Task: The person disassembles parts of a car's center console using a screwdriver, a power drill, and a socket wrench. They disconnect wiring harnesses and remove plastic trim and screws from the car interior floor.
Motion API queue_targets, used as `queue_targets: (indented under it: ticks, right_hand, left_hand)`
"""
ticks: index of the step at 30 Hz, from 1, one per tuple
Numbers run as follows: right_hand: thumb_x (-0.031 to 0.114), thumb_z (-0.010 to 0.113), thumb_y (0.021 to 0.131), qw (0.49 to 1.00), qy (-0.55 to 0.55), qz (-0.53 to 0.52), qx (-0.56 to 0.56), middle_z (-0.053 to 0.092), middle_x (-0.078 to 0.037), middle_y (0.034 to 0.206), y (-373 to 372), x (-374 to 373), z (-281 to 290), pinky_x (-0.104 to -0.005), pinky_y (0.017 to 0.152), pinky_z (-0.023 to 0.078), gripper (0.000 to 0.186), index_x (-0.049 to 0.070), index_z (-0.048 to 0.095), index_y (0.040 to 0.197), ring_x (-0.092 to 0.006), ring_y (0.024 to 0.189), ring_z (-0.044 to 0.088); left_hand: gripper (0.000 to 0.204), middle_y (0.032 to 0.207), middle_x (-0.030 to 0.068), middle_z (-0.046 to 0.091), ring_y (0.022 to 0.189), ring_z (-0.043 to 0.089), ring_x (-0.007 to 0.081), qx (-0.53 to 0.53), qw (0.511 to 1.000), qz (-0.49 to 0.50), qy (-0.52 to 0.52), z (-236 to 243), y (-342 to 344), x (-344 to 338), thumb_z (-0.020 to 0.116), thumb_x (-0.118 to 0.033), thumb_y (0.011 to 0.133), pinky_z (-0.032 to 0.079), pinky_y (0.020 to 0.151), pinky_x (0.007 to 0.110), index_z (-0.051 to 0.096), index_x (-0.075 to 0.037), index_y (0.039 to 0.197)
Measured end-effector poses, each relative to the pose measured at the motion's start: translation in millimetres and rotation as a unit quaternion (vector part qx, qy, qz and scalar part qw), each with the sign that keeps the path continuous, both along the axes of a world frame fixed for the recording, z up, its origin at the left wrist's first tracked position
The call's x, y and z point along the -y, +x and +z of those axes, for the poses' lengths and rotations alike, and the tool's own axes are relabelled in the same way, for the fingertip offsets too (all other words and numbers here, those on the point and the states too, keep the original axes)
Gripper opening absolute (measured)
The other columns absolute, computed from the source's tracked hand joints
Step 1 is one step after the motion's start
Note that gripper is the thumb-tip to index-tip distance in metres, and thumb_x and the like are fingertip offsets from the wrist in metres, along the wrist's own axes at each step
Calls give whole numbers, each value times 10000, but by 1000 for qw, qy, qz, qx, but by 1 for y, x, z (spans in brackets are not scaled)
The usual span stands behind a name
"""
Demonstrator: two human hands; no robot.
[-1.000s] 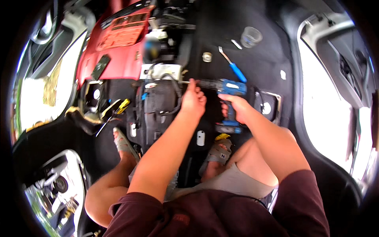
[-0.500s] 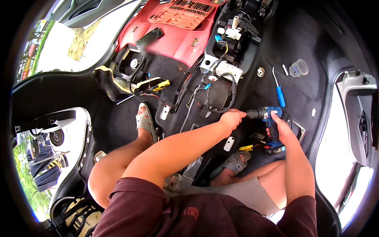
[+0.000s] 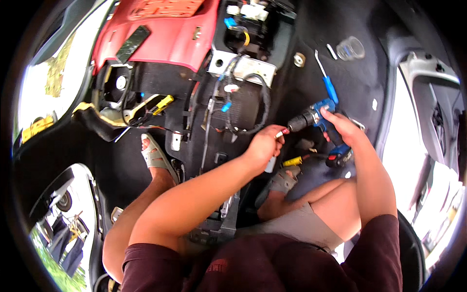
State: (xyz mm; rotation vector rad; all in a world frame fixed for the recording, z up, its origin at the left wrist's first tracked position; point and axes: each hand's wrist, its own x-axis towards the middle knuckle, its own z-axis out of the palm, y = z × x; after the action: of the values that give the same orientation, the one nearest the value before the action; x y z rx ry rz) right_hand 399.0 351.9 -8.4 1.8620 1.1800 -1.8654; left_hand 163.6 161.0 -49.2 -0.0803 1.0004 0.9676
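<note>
My right hand [image 3: 340,127] is wrapped around the grip of a blue and black cordless drill [image 3: 316,115], its chuck aimed left toward my other hand. Between the fingertips of my left hand [image 3: 264,145] is a small pale cylindrical piece [image 3: 279,135], just off the chuck's front end; blur hides its exact kind. A screwdriver [image 3: 329,87] with a blue handle and a bent-looking shaft lies just beyond the drill. Below my left hand's fingers, a yellow connector [image 3: 292,161] on a cable rests on the floor near my sandal.
I sit on a stripped car floor with black carpet [image 3: 311,29]. A centre console [image 3: 243,68] with loose wiring stands ahead. Farther left are a red floor panel [image 3: 165,44], a dark phone [image 3: 132,44] and a yellow connector [image 3: 163,104]. A clear cup [image 3: 350,48] lies far right.
My left fingers have drawn back from the chuck, and the small piece now shows between them. The drill has tilted, its chuck pointing more toward me. The whole view has shifted.
</note>
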Motion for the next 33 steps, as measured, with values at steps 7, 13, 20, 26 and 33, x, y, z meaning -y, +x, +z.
queue_targets:
  ticks: [7,13,20,26,33]
  right_hand:
    - [641,722,931,980,84,-176,-27,672,-60,881,19,66,78,-310,592,538,655,15,655,1114,-143,679,638]
    - [620,699,959,965,117,-229,-56,660,-52,824,12,143,122,-302,578,536,607,26,657,1074,-135,650,625]
    - [621,722,942,946,178,-231,-140,656,-55,787,-20,207,167,-302,583,523,613,12,667,984,-148,628,618]
    - [704,684,923,945,97,-229,-211,665,-58,737,-54,261,185,-310,573,529,626,80,704,958,-163,597,622]
    - [704,682,926,952,85,-169,-240,660,-51,731,-88,301,202,-306,588,534,612,94,708,975,-154,613,627]
  left_hand:
    - [328,1177,127,637,1098,620,223,55,997,-2,51,79,-53,30,515,-39,1042,506,1025,356,585,57,1348]
    - [353,1318,209,683,1163,714,287,-93,988,-106,65,140,-81,54,536,-224,1120,597,974,352,609,49,1331]
    - [333,1234,175,729,1099,742,254,-117,984,0,135,190,-68,97,566,-273,1110,630,894,316,669,12,1246]
    - [319,1231,212,721,1097,747,283,-84,969,109,205,249,-97,165,519,-227,1125,645,914,317,657,44,1221]
    - [298,1249,176,733,1064,763,239,-243,939,95,224,281,-122,238,577,-177,1101,646,848,312,670,27,1297]
